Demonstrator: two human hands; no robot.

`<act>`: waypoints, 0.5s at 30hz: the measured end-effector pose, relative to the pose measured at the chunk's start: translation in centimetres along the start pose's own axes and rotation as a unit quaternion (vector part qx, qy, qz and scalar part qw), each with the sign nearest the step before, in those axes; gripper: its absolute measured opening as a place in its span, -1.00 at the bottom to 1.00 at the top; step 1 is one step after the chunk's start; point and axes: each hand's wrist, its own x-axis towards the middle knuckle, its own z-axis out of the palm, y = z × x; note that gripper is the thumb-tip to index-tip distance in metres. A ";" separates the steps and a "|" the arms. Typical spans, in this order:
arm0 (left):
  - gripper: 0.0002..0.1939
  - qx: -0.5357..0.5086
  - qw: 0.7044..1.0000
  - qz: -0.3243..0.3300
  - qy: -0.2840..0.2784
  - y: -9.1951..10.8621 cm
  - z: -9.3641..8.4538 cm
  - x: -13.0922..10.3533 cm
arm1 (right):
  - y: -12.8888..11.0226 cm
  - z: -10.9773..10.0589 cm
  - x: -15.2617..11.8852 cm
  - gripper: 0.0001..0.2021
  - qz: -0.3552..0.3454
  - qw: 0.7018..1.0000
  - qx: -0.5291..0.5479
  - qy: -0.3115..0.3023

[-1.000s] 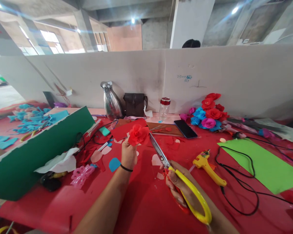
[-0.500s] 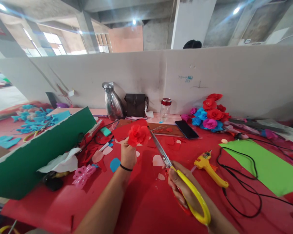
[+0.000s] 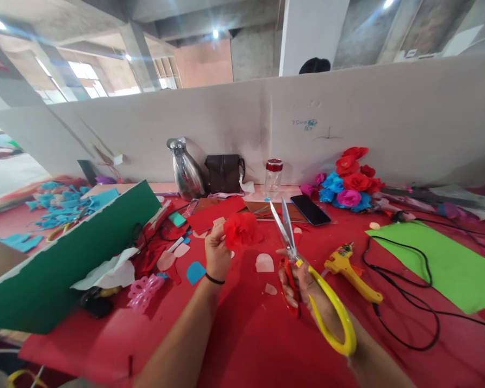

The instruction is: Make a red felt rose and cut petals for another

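A red paper flower (image 3: pixel 244 230) is pinched in my left hand (image 3: pixel 218 250), with its petals facing right, above the red table (image 3: pixel 250 334). My right hand (image 3: pixel 297 285) is wrapped round scissors (image 3: pixel 290 250) that have one yellow and one red handle. Their blades are parted and point up and away, to the right of the flower and not touching it. Under and between the hands lie a pale pink petal piece (image 3: pixel 264 263) and a blue one (image 3: pixel 195 273).
A yellow glue gun (image 3: pixel 352 272) with a black cord lies right, beside a green sheet (image 3: pixel 440 264). Behind are a phone (image 3: pixel 310 209), a glass jar (image 3: pixel 274 180), a metal jug (image 3: pixel 187 172), a dark bag (image 3: pixel 225 173) and paper flowers (image 3: pixel 350 180). A green board (image 3: pixel 64 264) stands left.
The scissors have opened and their tips have moved right, away from the flower. My left hand has turned the flower to the right. The view has shifted slightly.
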 end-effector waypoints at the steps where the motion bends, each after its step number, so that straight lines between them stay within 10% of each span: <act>1: -0.92 0.016 1.000 0.019 -0.002 0.1 0.0 0.0 | 0.1 0.0 0.1 -0.48 0.005 1.000 0.006 0.006; 8: -0.92 0.072 0.991 0.107 -0.041 0.9 0.5 -0.4 | -1.3 1.2 0.5 -0.42 0.036 0.996 0.060 0.063; 15: -0.94 0.019 0.997 0.055 -0.044 -0.4 0.8 -0.7 | -2.7 1.6 0.6 -0.39 0.051 0.990 0.107 0.079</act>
